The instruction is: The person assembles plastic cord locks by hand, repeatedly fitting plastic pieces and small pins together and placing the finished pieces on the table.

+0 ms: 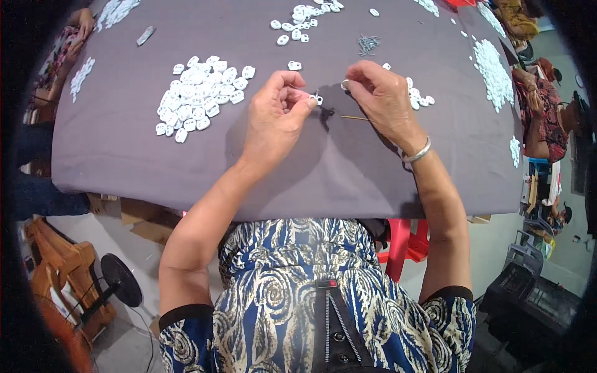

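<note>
My left hand (278,115) pinches a small white plastic part (318,98) at its fingertips, just above the grey tablecloth (348,168). My right hand (380,94), with a silver bangle on its wrist, is closed on another small white part (345,84) close beside it. A thin stick-like tool (353,117) lies on the cloth under my right hand. A large heap of white plastic parts (199,94) lies to the left of my left hand. A little pile of small metal pins (367,43) sits beyond my right hand.
More white parts lie in heaps at the far middle (305,20), beside my right wrist (418,98), and along the right edge (492,71). Other people sit at the right (547,112) and far left (68,43). A red stool (404,245) and a fan (118,280) stand below the table.
</note>
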A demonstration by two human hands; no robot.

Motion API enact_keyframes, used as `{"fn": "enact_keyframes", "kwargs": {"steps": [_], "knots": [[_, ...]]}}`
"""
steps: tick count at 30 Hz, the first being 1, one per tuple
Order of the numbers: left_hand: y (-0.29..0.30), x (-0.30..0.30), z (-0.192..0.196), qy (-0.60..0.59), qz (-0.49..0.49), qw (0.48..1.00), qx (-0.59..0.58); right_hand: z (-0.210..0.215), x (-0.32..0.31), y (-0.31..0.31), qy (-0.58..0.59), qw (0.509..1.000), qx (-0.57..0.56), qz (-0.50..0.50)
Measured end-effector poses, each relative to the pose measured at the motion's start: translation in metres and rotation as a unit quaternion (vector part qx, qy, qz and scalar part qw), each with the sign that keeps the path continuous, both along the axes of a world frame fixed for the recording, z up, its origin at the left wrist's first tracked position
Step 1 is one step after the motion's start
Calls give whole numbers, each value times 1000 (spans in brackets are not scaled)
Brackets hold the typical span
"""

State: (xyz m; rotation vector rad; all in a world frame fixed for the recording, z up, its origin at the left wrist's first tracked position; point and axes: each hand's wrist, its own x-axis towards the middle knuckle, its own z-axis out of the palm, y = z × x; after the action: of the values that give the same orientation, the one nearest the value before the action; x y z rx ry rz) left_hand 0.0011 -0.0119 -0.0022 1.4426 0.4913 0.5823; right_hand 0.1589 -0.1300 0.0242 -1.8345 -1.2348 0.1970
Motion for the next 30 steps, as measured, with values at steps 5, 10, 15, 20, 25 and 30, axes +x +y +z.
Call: {"fn": "enact_keyframes", "kwargs": {"steps": [5,10,15,20,25,30], "knots": [[2,0,1,11,8,1000,12,2,0,-6,-179,981,-69,19],[5,-1,2,22,7,1000,19,3,0,-4,-183,981,-62,19],[4,-1,3,18,-19,1000,0,19,0,14,293,954,-68,-17],[6,-3,5,19,-34,999,-22,5,-13,27,473,881,-18,-4],[8,-3,8,16,-29,999,-23,2,-23,25,500,866,2,-7],[9,-2,5,7,-26,1000,-13,-3,-25,25,491,871,11,-7]]}}
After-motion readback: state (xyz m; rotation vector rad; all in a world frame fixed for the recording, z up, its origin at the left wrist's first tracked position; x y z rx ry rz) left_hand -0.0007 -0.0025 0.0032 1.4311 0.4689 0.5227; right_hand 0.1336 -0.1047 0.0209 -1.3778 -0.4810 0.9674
